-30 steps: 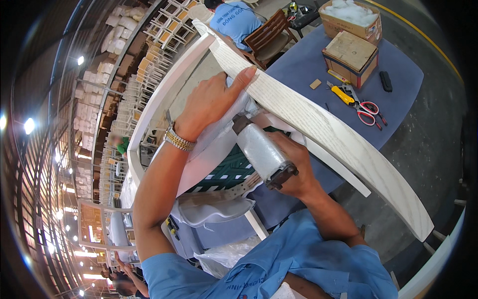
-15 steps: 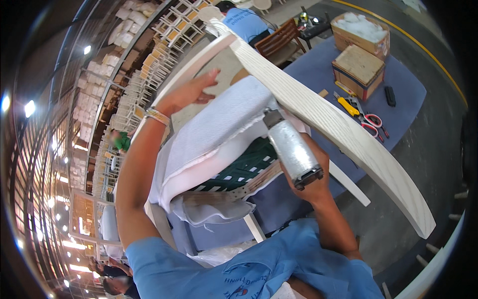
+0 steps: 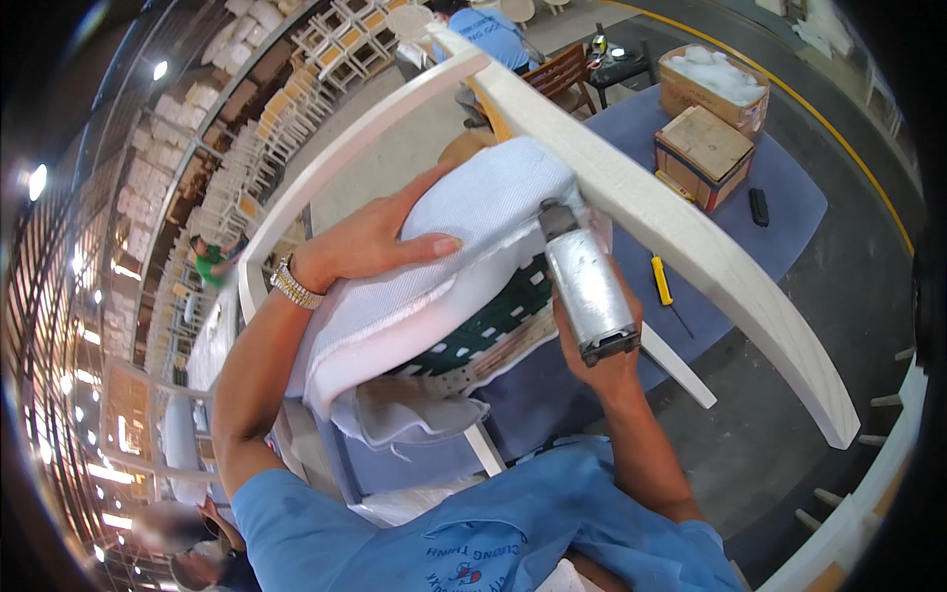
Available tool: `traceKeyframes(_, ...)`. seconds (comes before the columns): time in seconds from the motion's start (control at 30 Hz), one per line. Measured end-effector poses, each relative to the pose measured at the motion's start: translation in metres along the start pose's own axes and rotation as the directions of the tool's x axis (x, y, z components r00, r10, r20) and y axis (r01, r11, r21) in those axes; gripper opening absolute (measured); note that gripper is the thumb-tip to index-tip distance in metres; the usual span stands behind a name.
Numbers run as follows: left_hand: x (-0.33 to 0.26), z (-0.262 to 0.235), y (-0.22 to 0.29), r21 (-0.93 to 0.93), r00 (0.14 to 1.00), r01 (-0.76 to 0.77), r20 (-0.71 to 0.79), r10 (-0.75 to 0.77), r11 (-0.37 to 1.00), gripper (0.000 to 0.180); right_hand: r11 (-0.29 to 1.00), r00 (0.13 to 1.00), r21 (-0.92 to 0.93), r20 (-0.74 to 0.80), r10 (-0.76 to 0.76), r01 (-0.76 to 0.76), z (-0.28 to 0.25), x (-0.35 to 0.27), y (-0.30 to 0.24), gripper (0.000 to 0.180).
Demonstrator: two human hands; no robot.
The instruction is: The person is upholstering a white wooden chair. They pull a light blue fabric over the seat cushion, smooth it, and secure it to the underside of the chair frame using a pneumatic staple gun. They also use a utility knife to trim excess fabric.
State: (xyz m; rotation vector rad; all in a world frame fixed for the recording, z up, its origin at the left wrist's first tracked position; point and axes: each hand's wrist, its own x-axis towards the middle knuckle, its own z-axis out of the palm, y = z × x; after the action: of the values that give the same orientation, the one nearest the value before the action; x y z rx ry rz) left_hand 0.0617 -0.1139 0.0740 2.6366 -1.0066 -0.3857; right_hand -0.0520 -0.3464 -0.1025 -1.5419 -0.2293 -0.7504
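A pale wooden chair frame [image 3: 681,259] is tipped in front of me, its padded seat [image 3: 483,202] covered in light, ribbed fabric. My left hand [image 3: 375,237] lies on that fabric, thumb stretched across it and the other fingers reaching along its far edge, partly hidden. In my right hand [image 3: 614,373] is a silver staple gun [image 3: 586,281], its nose against or very near the cover's edge beside the wooden rail; I cannot tell whether it touches. Under the fabric show white foam [image 3: 385,345] and dark green woven webbing [image 3: 483,333]. A loose grey flap [image 3: 404,419] hangs below.
On the blue-covered table [image 3: 789,212] are a yellow-handled screwdriver [image 3: 662,283], a black object [image 3: 759,207], a cardboard box [image 3: 702,153] and an open box [image 3: 745,104] of white stuffing. Someone in a blue shirt [image 3: 488,37] sits beyond. Stacked chairs [image 3: 281,118] line the far left.
My left hand has come down from the air onto the seat's fabric. The staple gun stays at the cover's edge. The view has shifted, and the pliers and scissors no longer show.
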Motion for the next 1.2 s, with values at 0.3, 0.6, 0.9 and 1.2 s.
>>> traceKeyframes(0.3, -0.034, 0.033, 0.043, 0.405, 0.959, 0.186, -0.274, -0.075, 0.895, 0.099, 0.976, 0.986, 0.161, 0.097, 0.135, -0.150, 0.004, -0.013, -0.030, 0.045)
traceKeyframes(0.6, -0.035, 0.041, 0.045, 0.494, 0.951, 0.206, -0.306, -0.053, 0.845, 0.104, 0.980, 0.968, 0.197, 0.247, -0.043, -0.007, 0.023, -0.037, -0.045, 0.049)
traceKeyframes(0.9, -0.035, 0.046, 0.043, 0.498, 0.951, 0.201, -0.306, -0.046, 0.844, 0.107, 0.986, 0.922, 0.163, 0.385, -0.026, -0.040, 0.029, -0.038, -0.039, 0.080)
traceKeyframes(1.2, -0.034, 0.042, 0.049, 0.491, 0.956, 0.250, -0.263, -0.131, 0.835, 0.110, 0.977, 0.933, 0.196, 0.361, 0.004, -0.080, 0.029, -0.039, -0.043, 0.072)
